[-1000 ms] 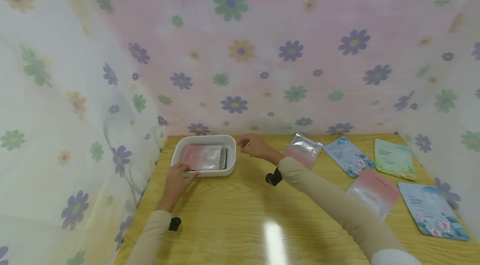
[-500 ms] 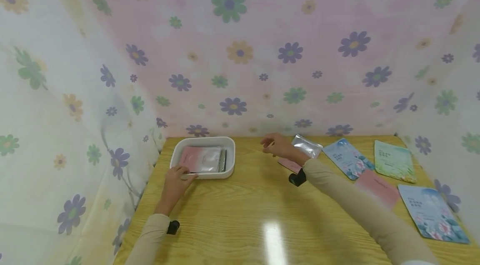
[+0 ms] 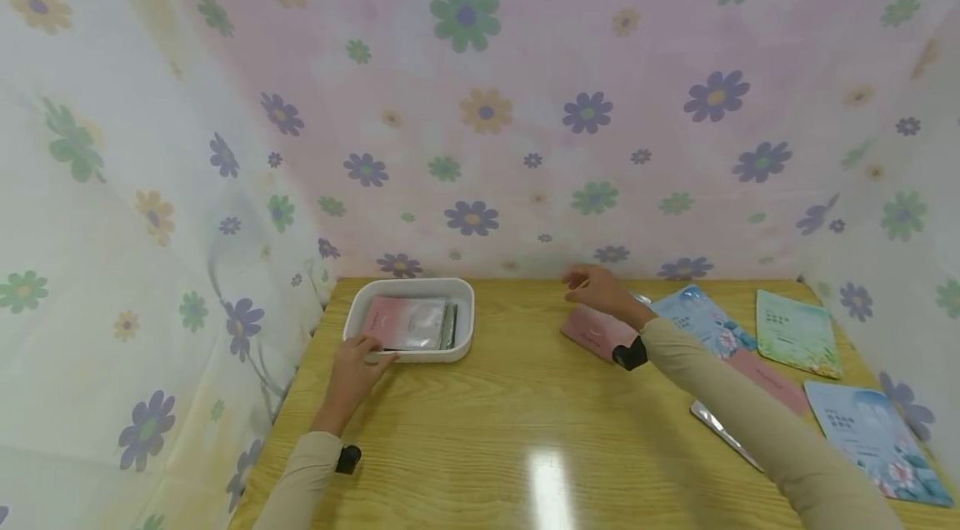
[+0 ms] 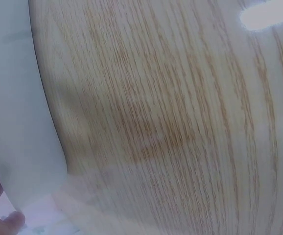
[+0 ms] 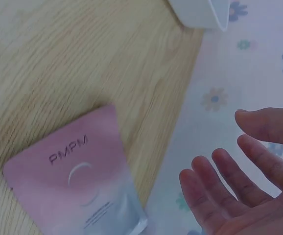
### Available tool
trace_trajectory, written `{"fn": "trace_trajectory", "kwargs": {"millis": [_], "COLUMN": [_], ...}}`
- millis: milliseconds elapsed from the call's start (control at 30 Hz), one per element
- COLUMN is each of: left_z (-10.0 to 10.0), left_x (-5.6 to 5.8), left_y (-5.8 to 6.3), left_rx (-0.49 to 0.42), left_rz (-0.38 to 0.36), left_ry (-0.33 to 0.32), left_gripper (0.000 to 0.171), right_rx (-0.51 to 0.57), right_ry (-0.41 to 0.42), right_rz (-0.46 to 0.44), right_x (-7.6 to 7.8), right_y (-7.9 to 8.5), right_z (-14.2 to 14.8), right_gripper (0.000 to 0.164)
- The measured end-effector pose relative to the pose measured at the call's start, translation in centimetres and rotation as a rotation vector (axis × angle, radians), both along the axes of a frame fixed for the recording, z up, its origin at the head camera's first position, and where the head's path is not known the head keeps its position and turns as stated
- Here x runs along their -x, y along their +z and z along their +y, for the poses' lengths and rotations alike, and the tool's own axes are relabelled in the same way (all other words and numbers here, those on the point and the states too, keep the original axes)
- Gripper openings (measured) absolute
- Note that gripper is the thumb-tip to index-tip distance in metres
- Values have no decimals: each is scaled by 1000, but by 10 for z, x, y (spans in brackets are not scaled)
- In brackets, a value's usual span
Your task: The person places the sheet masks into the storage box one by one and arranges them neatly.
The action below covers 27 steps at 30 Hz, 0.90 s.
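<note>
My left hand (image 3: 351, 376) grips the near left corner of a white plastic box (image 3: 466, 326); in the left wrist view its fingertips (image 4: 15, 221) show beside the box wall. Inside the box lie a pink-and-silver sheet mask packet (image 3: 405, 322) and, at its right, thin packets standing on edge. To the right, my right hand (image 3: 603, 292) hovers over another pink-and-silver mask packet (image 5: 78, 171) lettered PMPM. In the right wrist view its fingers are spread and relaxed, apart from the packet, holding nothing.
Further right on the wooden table (image 3: 480, 430) lie a blue lotus-print packet (image 3: 693, 317), a green packet (image 3: 797, 330), another blue packet (image 3: 873, 438) and a pink packet (image 3: 772, 380) partly hidden by my right sleeve. A flowered cloth (image 3: 525, 205) hangs behind the table.
My right hand has moved right, away from beside the box to above the nearest pink packet on the table. The left hand has stayed at the box corner.
</note>
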<state>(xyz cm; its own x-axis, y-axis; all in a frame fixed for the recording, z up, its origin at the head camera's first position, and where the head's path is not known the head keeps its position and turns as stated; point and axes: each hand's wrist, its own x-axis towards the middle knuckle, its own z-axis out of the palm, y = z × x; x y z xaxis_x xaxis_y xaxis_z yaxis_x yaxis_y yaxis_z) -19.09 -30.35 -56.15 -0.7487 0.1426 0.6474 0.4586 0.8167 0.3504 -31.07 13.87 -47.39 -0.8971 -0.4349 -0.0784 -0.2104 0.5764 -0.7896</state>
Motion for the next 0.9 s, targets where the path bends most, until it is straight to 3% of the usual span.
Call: {"fn": "trace_trajectory", "kwargs": {"millis": [300,500,700,900], "left_z": [0,0,0,2], "left_x": [0,1,0,-1], "left_y": [2,2,2,2], "left_rx": [-13,-8,-2,-1], "left_rz": [-17,-12,-31,-27], "left_ry": [2,9,6,21], "left_gripper": [29,29,28,27], "right_rx": [-45,-61,-58,-45], "right_ry": [-39,-48,-105,-141], "right_rz": [45,90,71,73], "right_x": [8,18,27,30], "right_y": [-4,-22,-43,-54], "right_z": [23,42,63,74], "right_gripper": [36,35,42,47]}}
